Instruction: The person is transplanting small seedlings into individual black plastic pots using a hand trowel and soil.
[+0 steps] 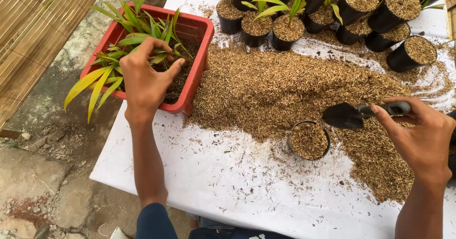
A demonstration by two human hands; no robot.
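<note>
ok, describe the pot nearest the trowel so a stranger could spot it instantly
Start at the white sheet with the big heap of brown husks. At the heap's near edge, just below the trowel in the right hand, sits a small black pot. Unlike the pots lined up at the far edge, it stands alone and holds only husks.

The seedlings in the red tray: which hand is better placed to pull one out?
Left. The left hand already closes on seedlings in the red tray; the right hand holds a trowel over the small pot.
</note>
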